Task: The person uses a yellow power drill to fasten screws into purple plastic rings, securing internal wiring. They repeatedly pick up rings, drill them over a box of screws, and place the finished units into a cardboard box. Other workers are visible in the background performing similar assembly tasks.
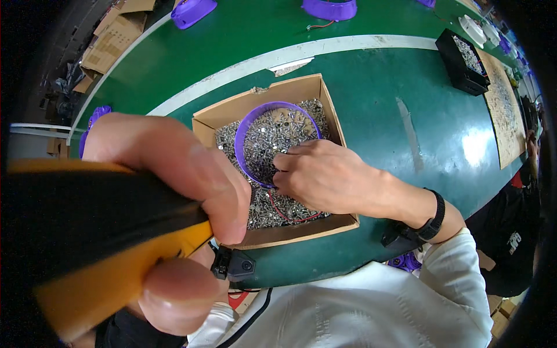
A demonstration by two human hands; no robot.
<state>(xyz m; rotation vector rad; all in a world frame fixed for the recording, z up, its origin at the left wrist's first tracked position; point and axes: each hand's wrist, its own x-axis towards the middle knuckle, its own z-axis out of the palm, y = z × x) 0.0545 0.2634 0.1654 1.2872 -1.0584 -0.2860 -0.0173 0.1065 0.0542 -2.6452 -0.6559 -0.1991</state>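
Observation:
Close to the camera, my left hand (174, 168) is closed around a black and yellow-orange tool (98, 232); its exact kind does not show. My right hand (328, 177) reaches into a cardboard box (278, 236) full of small silver screws (261, 211). Its fingers are curled together at the right side of a purple plastic ring (241, 142) that sits on the screws. The fingertips are down inside the ring, so whatever they pinch is hidden. A thin red wire (284, 218) runs across the screws below the ring.
The box stands on a green table (383, 87). At the far right are a black bin (458, 64) of small parts and a stained board (502, 110). Purple housings (331, 8) stand beyond a white strip (360, 42). Cartons (113, 43) are at the far left.

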